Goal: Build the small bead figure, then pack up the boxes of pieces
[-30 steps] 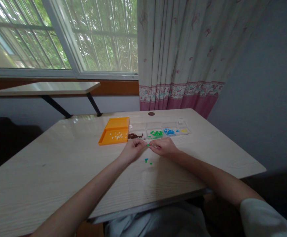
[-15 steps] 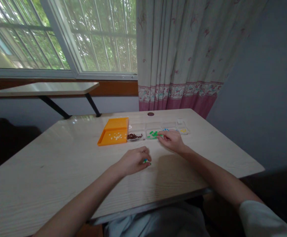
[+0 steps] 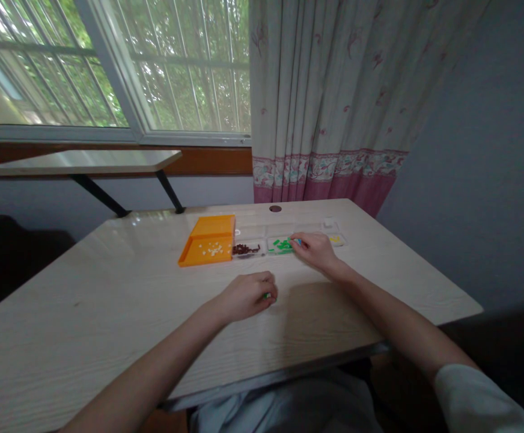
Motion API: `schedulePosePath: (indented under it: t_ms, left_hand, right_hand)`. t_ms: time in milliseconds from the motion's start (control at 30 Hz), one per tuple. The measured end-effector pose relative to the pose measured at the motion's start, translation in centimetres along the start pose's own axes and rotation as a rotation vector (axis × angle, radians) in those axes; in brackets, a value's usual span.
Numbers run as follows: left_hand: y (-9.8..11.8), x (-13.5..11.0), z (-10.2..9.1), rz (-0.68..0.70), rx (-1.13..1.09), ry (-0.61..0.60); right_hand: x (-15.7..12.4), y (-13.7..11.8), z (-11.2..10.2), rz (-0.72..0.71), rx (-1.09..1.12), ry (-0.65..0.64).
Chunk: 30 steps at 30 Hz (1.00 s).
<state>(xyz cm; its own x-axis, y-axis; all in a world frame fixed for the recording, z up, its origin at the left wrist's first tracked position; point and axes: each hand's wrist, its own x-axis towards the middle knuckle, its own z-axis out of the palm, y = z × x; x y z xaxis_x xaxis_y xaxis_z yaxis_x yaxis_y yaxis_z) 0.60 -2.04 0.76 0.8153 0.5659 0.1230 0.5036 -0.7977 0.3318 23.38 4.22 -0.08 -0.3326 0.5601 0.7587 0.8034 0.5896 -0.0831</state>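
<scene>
Orange box (image 3: 213,225), white bits (image 3: 215,248), brown pieces (image 3: 244,249), green pieces (image 3: 282,244), yellow pieces (image 3: 335,240); pale flowered curtain (image 3: 316,90), pink below

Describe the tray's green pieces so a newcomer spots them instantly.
On the desk, the clear tray sits right of the orange box. In its near row, the green pieces lie between the brown pieces and the right hand. Bright green sets them apart from those dark ones.

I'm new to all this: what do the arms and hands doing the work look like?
They are a person's own. The left hand and right hand are bare, without gloves, and no watch or bracelet shows at either wrist. Both forearms are uncovered. A pale greyish sleeve ends near the right elbow; no left sleeve is in view.
</scene>
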Motion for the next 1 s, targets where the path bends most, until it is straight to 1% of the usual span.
schedulePosePath:
  t_ms: [100, 167, 267, 367, 467, 567, 633, 767, 1000]
  left_hand:
    - [-0.2, 0.0, 0.0, -0.013, -0.052, 0.065]
    - [-0.5, 0.1, -0.1, -0.047, -0.111, 0.141]
    - [-1.4, 0.4, 0.2, -0.110, -0.222, 0.283]
    - [-2.4, 0.9, 0.6, -0.209, -0.355, 0.419]
    - [-3.1, 1.3, 1.1, -0.299, -0.503, 0.495]
    - [-3.2, 1.4, 1.3, -0.315, -0.577, 0.503]
    - [-3.2, 1.4, 1.3, -0.308, -0.582, 0.492]
    - [-2.9, 1.3, 1.2, -0.302, -0.571, 0.451]
    - [-2.7, 1.2, 1.1, -0.303, -0.551, 0.426]
  right_hand:
    - [0.0, 0.4, 0.4, 0.075, -0.050, -0.108]
    - [0.0, 0.5, 0.5, 0.121, -0.071, -0.162]
    - [0.0, 0.4, 0.3, 0.165, -0.080, -0.201]
    - [-0.2, -0.6, 0.2, 0.127, -0.020, -0.236]
    - [-0.7, -2.3, 0.4, 0.003, 0.081, -0.261]
    - [-1.1, -4.0, 0.8, -0.119, 0.167, -0.234]
    - [-1.3, -4.8, 1.0, -0.155, 0.204, -0.204]
    - [-1.4, -5.1, 0.9, -0.168, 0.232, -0.150]
    - [-1.7, -5.0, 1.1, -0.185, 0.215, -0.146]
